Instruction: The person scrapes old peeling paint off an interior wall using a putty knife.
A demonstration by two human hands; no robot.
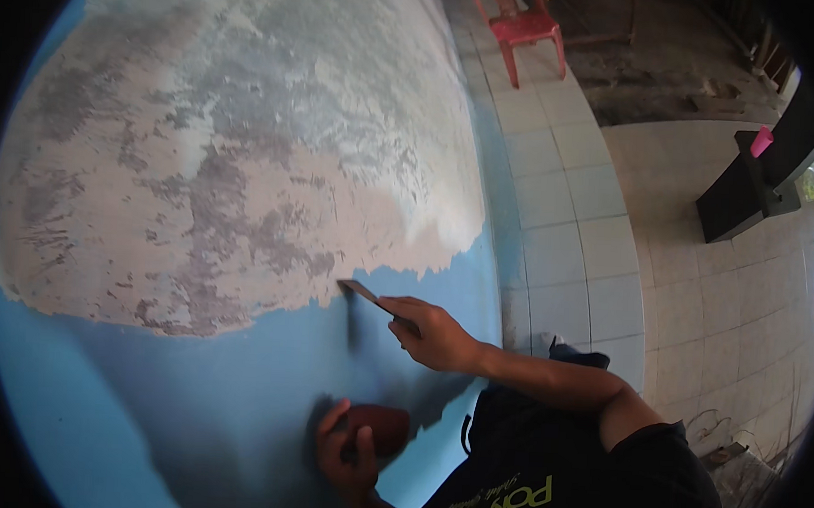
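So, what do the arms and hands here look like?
They are a person's: the left hand and right hand look bare, without gloves. The right arm has a short dark sleeve, and the dark shirt bears yellow-green lettering.

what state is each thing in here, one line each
Wall, part blue, part ragged pale and grey patch
Scraper, gripped in the right hand, blade at the patch's edge
Dark red object, held in the left hand
Red chair, upright
Pink cup, resting on the dark stand
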